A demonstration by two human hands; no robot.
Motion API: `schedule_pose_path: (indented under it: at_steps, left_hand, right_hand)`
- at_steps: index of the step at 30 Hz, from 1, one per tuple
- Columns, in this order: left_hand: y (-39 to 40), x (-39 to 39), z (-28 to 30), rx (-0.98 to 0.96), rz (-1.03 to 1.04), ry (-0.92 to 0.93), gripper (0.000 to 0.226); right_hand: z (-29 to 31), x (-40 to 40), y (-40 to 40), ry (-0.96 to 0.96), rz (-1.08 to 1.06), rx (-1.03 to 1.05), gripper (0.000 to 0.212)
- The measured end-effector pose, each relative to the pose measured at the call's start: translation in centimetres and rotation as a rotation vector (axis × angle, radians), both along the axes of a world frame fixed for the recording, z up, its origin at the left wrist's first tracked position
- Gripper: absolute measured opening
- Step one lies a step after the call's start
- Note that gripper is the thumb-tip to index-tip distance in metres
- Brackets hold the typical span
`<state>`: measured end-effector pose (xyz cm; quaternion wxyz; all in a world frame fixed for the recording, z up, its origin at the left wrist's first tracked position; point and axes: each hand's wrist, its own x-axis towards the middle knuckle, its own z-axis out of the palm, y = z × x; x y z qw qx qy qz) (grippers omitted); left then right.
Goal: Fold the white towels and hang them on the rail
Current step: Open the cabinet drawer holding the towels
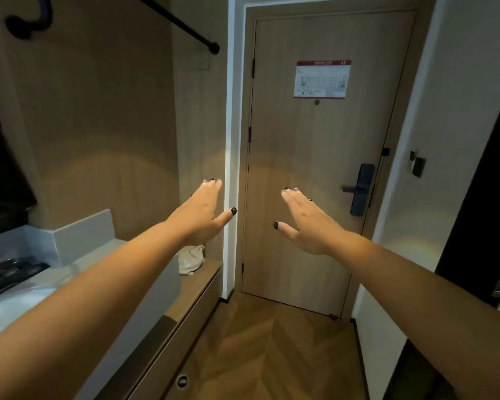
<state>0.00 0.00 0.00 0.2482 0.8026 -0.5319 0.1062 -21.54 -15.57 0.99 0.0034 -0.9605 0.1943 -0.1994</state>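
Note:
My left hand (202,212) and my right hand (306,223) are both stretched out in front of me at chest height, palms down, fingers straight, holding nothing. A black rail (182,26) runs high across the wooden alcove at the upper left, ending at a round wall mount. No white towel shows in this view. A small whitish cloth bag (191,259) sits on the wooden bench below my left hand.
A closed wooden door (309,157) with a dark handle lock (360,192) and a notice faces me. A grey counter (78,241) holding black hangers (9,274) in plastic lies at left. A low wooden bench (197,287) and herringbone floor (260,353) lie below.

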Motion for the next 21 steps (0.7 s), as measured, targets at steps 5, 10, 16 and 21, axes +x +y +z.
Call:
schedule_pose_path:
  at_steps: [5, 10, 16, 21]
  left_hand:
    - [-3.2, 2.2, -1.3, 0.040, 0.022, -0.021, 0.081]
    - [-7.3, 5.9, -3.3, 0.061, 0.030, 0.003, 0.079]
    - [-12.7, 11.8, -7.4, 0.085, 0.048, 0.079, 0.078]
    - [-17.2, 14.4, -10.0, 0.127, 0.063, 0.121, 0.077]
  right_hand:
    - [-1.2, 3.6, -3.4, -0.018, 0.006, 0.114, 0.073]
    - [-2.5, 8.6, -7.8, -0.073, 0.015, 0.232, 0.072]
    - [-5.4, 14.5, -13.8, -0.062, 0.053, 0.304, 0.072]
    - [-8.2, 17.8, -19.1, -0.023, 0.083, 0.358, 0.073]
